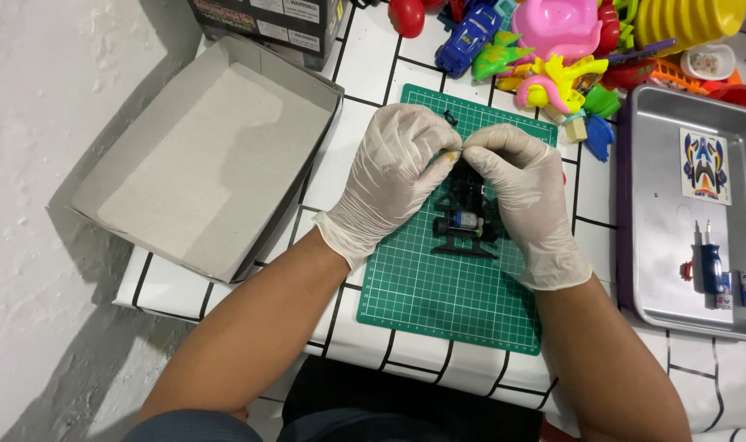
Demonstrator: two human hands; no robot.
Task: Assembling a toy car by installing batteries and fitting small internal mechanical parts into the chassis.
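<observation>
From the head camera I see the black toy car chassis lying at the centre of the green cutting mat, which seems placed to keep small parts from straying over the tabletop. My left hand and right hand, both gloved, meet at the chassis's twelve o'clock end, fingers pinched shut on a tiny yellowish part between them. Wrists angle inward. The metal tray sits at three o'clock, the empty cardboard box at nine.
</observation>
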